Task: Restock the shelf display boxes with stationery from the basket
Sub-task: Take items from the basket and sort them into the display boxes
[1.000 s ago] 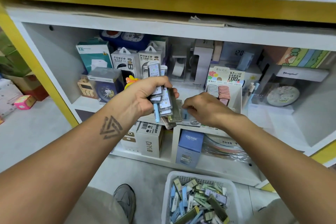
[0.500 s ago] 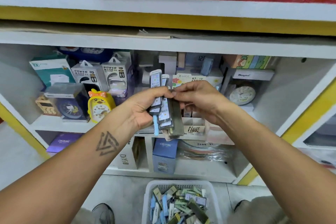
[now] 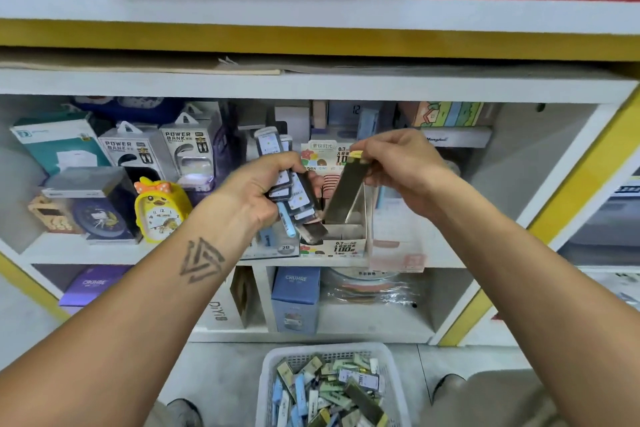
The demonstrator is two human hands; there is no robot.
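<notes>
Right hand (image 3: 398, 172) pinches one flat dark pack (image 3: 346, 192) by its yellow top tab, lower end tilted just above the open display box (image 3: 341, 239) on the shelf. Left hand (image 3: 256, 194) grips a fanned bundle of packs (image 3: 292, 198). Packs look light, stiff, slick plastic; the top tab seems the best hold. Half a second ago both hands met at the bundle; now the pack is pulled clear. Basket (image 3: 268, 378) below still holds plenty.
</notes>
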